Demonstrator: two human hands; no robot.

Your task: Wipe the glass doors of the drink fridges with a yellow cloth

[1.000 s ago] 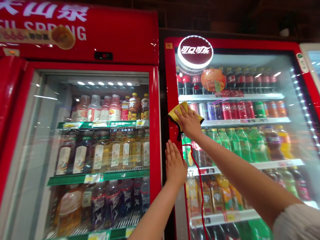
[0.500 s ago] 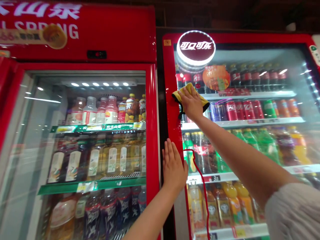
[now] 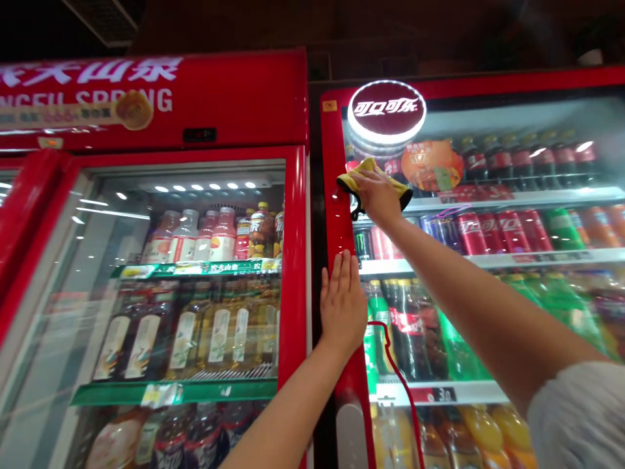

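In the head view, my right hand (image 3: 379,195) presses a yellow cloth (image 3: 364,167) with black edging against the glass door (image 3: 454,117) of the right-hand drinks fridge, just below a round lit sign (image 3: 387,112). The fingers are bent over the cloth, and its dark corner hangs down beside the frame. Lower down, my left hand (image 3: 343,303) lies flat on the red door frame (image 3: 334,228), fingers pointing up and holding nothing. Behind the glass stand cola bottles (image 3: 502,163) and red cans (image 3: 505,231).
A second red fridge (image 3: 294,273) stands to the left, with rows of bottled drinks (image 3: 224,332) behind its glass. Between the two fridges runs a narrow dark gap (image 3: 316,228). A grey door handle (image 3: 350,433) sits below my left hand.
The view has tilted upward, so the fridges sit lower in it. My left hand has slid up the frame, nearer the cloth. My right hand still presses the cloth near the same spot.
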